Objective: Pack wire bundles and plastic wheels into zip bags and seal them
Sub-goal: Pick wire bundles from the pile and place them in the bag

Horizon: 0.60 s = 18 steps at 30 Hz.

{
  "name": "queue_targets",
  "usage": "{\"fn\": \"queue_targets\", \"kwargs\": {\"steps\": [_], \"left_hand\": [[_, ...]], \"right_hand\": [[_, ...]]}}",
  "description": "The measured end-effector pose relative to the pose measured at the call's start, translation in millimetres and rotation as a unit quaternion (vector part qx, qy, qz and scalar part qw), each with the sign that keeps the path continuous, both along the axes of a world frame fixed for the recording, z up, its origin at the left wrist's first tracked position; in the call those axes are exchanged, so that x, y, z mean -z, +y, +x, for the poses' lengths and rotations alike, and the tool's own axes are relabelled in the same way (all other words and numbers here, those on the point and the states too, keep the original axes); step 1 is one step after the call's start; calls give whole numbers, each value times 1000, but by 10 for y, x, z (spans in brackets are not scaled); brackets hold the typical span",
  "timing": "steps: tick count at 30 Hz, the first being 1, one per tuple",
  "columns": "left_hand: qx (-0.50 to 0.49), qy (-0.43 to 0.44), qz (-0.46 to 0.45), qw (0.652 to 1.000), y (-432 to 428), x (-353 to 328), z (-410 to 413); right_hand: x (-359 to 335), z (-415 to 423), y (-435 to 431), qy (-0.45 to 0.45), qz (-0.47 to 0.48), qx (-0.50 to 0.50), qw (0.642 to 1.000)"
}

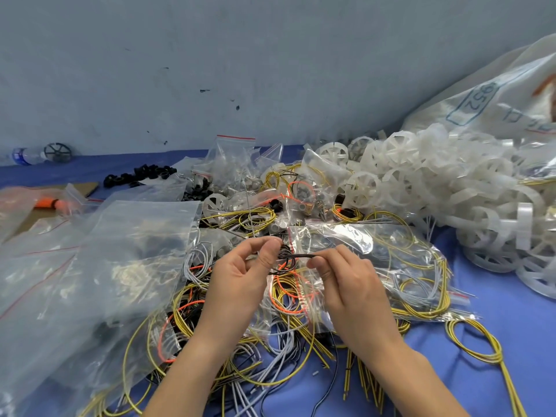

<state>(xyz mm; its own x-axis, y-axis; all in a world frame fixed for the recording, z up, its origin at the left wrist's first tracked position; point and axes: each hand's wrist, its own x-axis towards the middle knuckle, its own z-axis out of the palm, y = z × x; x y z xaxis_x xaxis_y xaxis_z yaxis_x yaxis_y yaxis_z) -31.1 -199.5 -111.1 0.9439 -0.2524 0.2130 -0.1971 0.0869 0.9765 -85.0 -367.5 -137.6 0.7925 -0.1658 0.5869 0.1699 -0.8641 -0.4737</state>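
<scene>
Left hand [240, 272] pinches the black wire coil [285, 256]; right hand [346, 281] pinches its free end, which runs level rightward from coil to fingertips.

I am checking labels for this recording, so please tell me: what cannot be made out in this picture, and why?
Head view, black wire bundle: the fingers of the left hand and right hand cover parts; wire count unclear.
Head view, large sack: cut off by the right edge; print partly unreadable.
Head view, bottle: too small and blurred to read.
Head view, zip bag pile: glare veils the contents.
</scene>
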Motion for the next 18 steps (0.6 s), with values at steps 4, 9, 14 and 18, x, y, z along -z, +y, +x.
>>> {"fn": "queue_targets", "kwargs": {"steps": [4, 9, 14, 18], "left_hand": [[-13, 2, -21, 1000, 30, -12, -1], [-8, 35, -122, 992, 13, -52, 13], [30, 58, -153, 986, -31, -47, -4], [0, -4, -63, 998, -120, 32, -66]], "right_hand": [[-4, -22, 32, 8, 9, -1, 1000], [-26, -64, 102, 109, 157, -157, 969], [-78, -79, 244, 182, 273, -267, 906], [-84, -47, 235, 185, 369, -260, 873]]}}
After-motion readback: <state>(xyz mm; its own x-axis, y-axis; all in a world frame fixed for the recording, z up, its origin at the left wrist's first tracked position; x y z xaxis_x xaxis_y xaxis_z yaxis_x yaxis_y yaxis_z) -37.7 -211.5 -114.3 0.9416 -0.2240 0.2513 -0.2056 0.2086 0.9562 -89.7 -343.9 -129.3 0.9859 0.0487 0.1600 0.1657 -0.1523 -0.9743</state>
